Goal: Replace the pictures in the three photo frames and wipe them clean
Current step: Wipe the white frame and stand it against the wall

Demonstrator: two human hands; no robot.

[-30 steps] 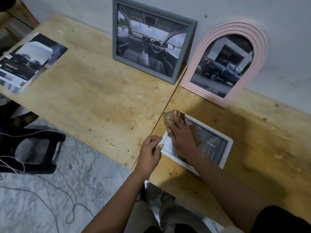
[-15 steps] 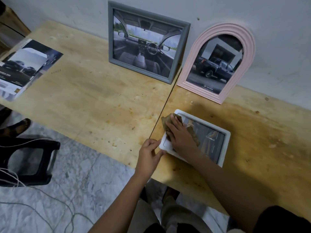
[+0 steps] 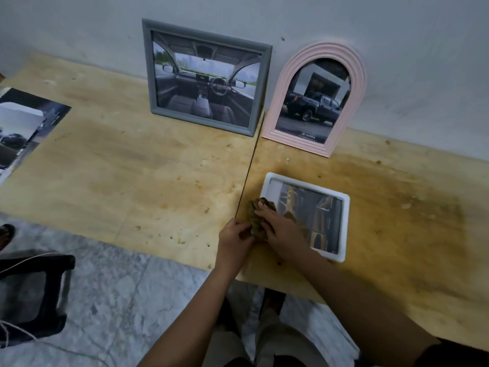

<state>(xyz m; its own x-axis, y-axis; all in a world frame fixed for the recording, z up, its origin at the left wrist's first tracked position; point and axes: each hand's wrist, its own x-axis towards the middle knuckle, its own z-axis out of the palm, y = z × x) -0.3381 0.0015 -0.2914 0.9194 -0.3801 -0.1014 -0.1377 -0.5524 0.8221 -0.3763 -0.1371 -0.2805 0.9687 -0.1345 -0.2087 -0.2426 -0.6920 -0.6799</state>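
The white frame [image 3: 344, 223] lies flat on the wooden bench [image 3: 119, 168], close to its front edge, and the right hand [image 3: 284, 230] presses a crumpled brown cloth [image 3: 260, 221] with quite flat fingers on the near left corner of it. The left hand [image 3: 234, 238] is curled against the same corner, touching the cloth, but I cannot tell what it grips. Behind, the grey frame [image 3: 206, 83] and the pink arched frame [image 3: 317, 102] stand side by side against the wall, both with car pictures, and printed sheets [image 3: 23, 128] lie at the far left.

Stained matt plywood table [image 3: 132, 168], crumpled brown cloth [image 3: 258, 221], glossy white frame [image 3: 344, 223]
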